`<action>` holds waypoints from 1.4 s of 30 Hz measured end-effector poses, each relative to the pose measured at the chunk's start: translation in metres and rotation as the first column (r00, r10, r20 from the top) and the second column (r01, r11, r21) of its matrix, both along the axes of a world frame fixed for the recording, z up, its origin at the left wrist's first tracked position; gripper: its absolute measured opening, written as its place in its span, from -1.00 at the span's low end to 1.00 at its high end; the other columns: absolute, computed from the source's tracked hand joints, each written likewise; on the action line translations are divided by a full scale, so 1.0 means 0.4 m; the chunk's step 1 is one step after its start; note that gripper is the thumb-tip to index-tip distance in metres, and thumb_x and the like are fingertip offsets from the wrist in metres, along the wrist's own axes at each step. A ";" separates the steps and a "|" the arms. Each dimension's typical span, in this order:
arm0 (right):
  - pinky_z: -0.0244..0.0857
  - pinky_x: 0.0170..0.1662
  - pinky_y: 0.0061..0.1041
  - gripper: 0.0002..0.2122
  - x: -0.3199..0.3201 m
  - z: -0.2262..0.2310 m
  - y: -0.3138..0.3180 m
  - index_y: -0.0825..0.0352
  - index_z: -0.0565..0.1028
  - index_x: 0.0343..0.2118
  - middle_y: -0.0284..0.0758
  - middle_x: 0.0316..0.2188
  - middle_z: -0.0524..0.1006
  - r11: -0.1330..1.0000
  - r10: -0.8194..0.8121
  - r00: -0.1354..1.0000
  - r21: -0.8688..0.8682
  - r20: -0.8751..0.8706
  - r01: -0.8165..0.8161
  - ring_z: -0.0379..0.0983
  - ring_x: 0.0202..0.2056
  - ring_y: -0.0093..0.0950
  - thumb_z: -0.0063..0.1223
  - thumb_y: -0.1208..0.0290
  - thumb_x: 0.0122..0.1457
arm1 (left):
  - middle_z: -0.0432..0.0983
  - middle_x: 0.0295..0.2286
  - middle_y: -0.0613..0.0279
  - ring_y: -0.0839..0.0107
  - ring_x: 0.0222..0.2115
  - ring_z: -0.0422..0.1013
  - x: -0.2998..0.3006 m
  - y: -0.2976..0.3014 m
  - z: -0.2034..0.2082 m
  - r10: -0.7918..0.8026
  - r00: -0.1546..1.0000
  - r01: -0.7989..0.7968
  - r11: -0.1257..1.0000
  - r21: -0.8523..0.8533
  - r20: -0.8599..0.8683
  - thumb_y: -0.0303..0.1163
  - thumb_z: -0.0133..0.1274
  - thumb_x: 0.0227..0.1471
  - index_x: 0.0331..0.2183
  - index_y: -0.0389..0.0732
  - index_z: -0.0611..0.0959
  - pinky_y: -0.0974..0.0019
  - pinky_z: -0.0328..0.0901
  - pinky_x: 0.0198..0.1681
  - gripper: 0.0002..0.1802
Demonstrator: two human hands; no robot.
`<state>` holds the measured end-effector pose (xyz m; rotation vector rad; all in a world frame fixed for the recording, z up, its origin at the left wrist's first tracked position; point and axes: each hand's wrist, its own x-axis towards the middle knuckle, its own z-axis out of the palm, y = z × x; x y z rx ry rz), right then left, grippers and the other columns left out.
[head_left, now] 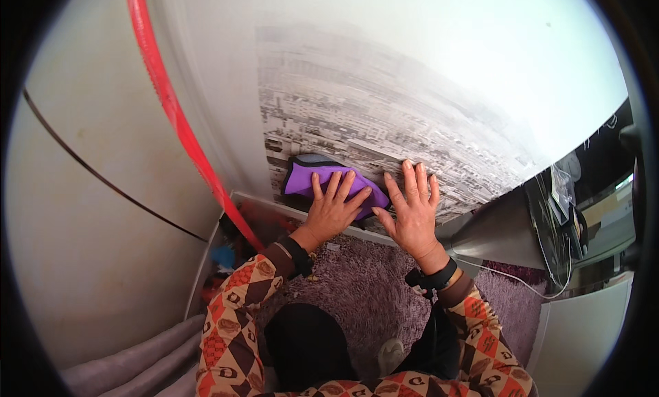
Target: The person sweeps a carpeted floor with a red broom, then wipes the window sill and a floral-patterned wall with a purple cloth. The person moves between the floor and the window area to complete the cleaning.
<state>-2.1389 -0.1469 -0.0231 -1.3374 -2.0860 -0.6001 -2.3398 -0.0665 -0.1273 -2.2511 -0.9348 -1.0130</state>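
Note:
A purple cloth with a dark border and a grey underside lies against a wall printed with a black-and-white cityscape. My left hand presses flat on the cloth with its fingers spread, holding it to the lower part of the print. Just right of the cloth, my right hand rests on the print, fingers stretched and apart. Its thumb is at the cloth's right end; whether they touch I cannot tell. Both wrists wear black bands.
A red strip runs down the left side near the corner. A shaggy mauve carpet covers the floor. Grey fabric lies at the lower left. To the right stand a grey cone-shaped object, a white cable and a white panel.

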 end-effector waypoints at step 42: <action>-0.32 0.37 0.05 -0.42 0.370 1.052 -0.035 0.26 0.48 0.16 0.00 0.36 0.16 0.989 0.048 0.992 0.148 -0.117 -0.031 -0.02 0.39 0.01 0.21 0.04 0.12 | 0.03 0.33 0.09 0.00 0.34 -0.07 0.438 -0.061 1.195 -0.041 0.998 0.035 0.994 0.106 0.055 -0.05 0.13 0.08 0.14 0.19 0.54 -0.62 -0.28 0.22 -0.44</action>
